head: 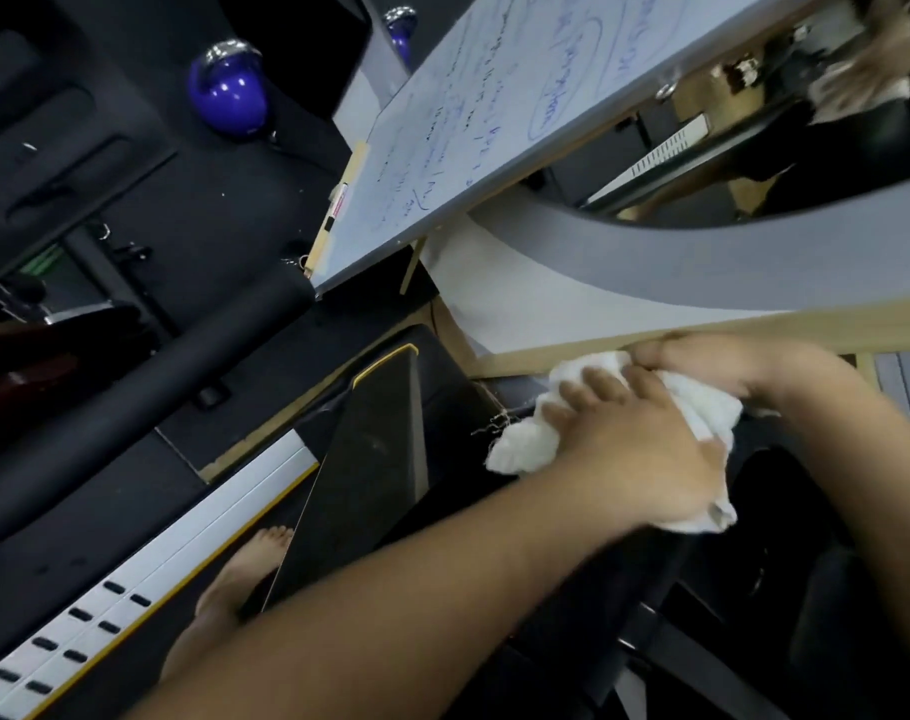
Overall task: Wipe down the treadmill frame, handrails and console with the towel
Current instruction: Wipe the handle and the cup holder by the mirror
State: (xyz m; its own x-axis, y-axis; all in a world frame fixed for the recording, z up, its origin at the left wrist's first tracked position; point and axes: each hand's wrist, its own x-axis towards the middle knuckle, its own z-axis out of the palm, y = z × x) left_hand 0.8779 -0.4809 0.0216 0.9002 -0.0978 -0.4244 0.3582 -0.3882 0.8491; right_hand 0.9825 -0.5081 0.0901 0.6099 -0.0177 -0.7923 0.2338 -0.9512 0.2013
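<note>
- Left hand [634,459], on the long bare forearm rising from the bottom edge, has its fingers curled over the white towel [520,444] right of centre, gripping it.
- Right hand [702,363] touches the towel's upper edge; blurred, grip cannot tell.
- Towel is crumpled soft cloth with frayed threads, against the glossy black treadmill panel [380,459] with yellow trim.
- Ribbed silver side rail [182,553] with black slots, lower left; bare foot [245,574] beside it.
- Shiny purple kettlebell [229,96] on the black floor, upper left; whiteboard [468,122] with blue writing, top centre.

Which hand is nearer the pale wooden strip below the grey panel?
Right. The right hand lies right beside the pale wooden strip; the left hand sits below, gripping the white cloth towel.
</note>
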